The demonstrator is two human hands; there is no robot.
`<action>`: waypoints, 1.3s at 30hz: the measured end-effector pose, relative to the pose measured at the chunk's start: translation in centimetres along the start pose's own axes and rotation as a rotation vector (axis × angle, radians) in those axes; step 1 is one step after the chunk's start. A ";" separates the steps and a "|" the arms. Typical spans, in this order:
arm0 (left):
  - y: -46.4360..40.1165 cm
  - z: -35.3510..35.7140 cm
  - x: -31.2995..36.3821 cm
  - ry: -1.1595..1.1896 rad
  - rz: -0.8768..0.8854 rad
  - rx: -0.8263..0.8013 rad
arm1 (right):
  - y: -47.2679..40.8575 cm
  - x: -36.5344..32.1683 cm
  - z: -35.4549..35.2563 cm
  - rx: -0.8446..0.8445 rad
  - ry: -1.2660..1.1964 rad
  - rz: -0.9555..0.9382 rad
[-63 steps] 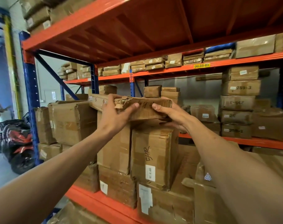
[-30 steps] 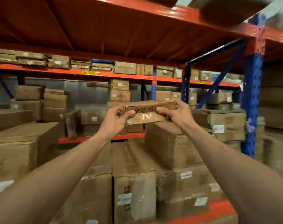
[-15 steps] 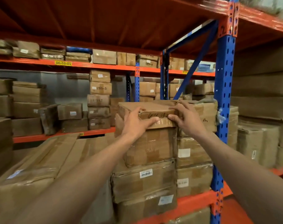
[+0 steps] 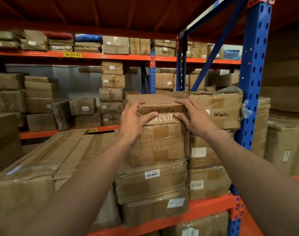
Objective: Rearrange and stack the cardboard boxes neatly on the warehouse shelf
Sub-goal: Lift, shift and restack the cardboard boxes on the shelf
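A flat cardboard box point(image 4: 155, 103) with handwriting on its front edge lies on top of a stack of boxes point(image 4: 158, 143) on the orange shelf point(image 4: 211, 204). My left hand point(image 4: 135, 121) grips the flat box's left end, thumb along the taped front. At the right end my right hand point(image 4: 194, 116) holds it, fingers over the top corner. A larger box point(image 4: 220, 109) marked in black pen stands directly to the right, touching the flat box.
A blue upright post point(image 4: 254, 74) rises at the right of the stack. Long flat cartons point(image 4: 48, 160) lie low on the left. Another rack behind carries many small boxes point(image 4: 112, 92) and a yellow label point(image 4: 72, 54).
I carried the flat box from the left end of the shelf to the right and set it down on the stack by the blue post. Both hands have stayed on it.
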State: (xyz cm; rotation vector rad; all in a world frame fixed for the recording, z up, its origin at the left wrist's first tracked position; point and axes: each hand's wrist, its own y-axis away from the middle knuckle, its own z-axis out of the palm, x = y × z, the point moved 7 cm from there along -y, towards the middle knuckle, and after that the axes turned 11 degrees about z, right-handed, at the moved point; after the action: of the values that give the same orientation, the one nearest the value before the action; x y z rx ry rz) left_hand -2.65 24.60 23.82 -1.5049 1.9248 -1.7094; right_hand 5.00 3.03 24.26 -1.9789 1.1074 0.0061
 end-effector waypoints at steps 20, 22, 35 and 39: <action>7.2 -28.6 -13.7 -0.455 -0.178 0.007 | 0.6 -29.4 11.1 0.069 0.104 -0.347; 9.7 -35.6 -16.2 -0.590 -0.248 0.145 | 1.7 -34.8 15.3 -0.005 0.111 -0.410; 27.0 -49.1 -31.5 -0.078 -0.838 0.306 | 5.4 -63.5 35.6 -0.590 0.073 -0.513; 28.1 -49.1 -33.1 0.016 -0.879 0.480 | 4.4 -64.2 36.9 -0.553 0.188 -0.393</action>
State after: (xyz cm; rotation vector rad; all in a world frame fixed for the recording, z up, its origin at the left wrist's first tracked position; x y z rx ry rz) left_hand -35.61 76.74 1.68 -2.2536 0.7235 -2.2444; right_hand -23.44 71.53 21.92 -2.7173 0.8696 -0.0931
